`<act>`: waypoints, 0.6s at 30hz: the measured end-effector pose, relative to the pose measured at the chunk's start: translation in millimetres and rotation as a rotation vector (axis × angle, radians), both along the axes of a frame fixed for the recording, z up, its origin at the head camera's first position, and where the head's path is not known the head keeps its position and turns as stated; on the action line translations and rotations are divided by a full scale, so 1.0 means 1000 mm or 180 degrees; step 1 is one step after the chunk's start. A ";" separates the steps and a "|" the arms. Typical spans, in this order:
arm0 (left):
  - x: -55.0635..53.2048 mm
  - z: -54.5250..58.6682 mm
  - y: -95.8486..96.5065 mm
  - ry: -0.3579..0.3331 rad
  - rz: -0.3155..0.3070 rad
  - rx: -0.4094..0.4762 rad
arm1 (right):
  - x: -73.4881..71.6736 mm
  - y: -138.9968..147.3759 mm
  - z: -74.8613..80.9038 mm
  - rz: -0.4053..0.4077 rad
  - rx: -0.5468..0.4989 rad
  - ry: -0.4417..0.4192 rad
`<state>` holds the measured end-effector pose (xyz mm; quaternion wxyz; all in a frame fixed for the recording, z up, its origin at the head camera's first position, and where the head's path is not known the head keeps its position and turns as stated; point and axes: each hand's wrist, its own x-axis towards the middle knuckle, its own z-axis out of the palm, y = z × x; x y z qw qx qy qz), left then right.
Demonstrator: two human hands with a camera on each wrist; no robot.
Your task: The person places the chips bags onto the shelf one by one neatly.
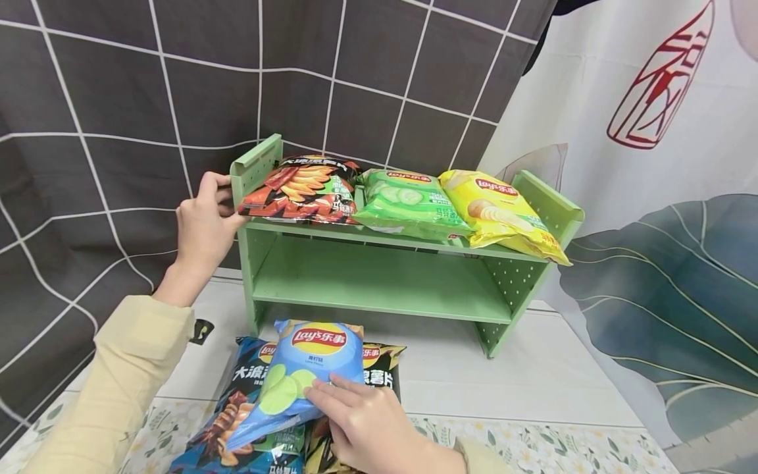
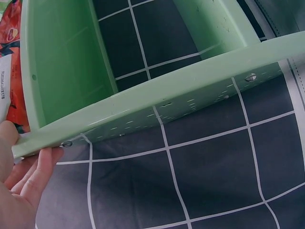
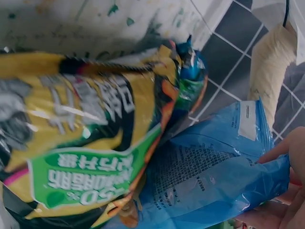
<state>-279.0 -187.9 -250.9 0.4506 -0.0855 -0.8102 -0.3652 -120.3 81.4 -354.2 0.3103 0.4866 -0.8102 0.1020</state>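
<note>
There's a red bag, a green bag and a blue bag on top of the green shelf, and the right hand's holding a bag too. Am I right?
Almost: the head view shows a yellow bag, not a blue one, on the green shelf with the red bag and the green bag. The right hand holds the light blue bag.

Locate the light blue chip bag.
In the head view, the light blue bag is low, left of centre: the right hand holds it, and it partly hides the dark blue bag and black-gold bag.
</note>
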 end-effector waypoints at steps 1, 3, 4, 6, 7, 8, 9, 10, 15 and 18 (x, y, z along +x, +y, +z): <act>0.000 0.000 0.000 -0.0002 -0.0004 0.0001 | -0.001 0.000 0.001 -0.0010 -0.0016 0.0006; 0.000 0.000 0.000 -0.0005 -0.0017 -0.0003 | -0.002 0.000 0.003 -0.0046 -0.0042 0.0069; 0.000 0.000 0.000 -0.0006 -0.0025 -0.0004 | -0.003 0.000 0.004 -0.0054 -0.0057 0.0081; 0.000 0.000 0.000 -0.0003 -0.0037 -0.0008 | -0.004 0.000 0.004 -0.0049 -0.0098 0.0124; 0.000 0.000 0.000 -0.0004 -0.0040 -0.0009 | -0.004 0.000 0.004 -0.0035 -0.0116 0.0166; 0.000 0.000 0.000 -0.0003 -0.0043 -0.0009 | -0.005 0.000 0.004 -0.0012 -0.0124 0.0218; 0.000 0.000 0.000 0.0000 -0.0043 -0.0008 | -0.006 0.000 0.004 0.0024 -0.0136 0.0269; 0.000 0.000 0.000 -0.0001 -0.0043 -0.0009 | -0.007 0.001 0.004 0.0070 -0.0153 0.0321; 0.000 -0.001 0.000 0.0019 -0.0037 -0.0014 | -0.010 0.003 0.007 0.0254 -0.0279 0.0602; -0.001 -0.001 0.000 0.0026 -0.0029 -0.0008 | -0.011 0.004 0.010 0.0292 -0.0335 0.0708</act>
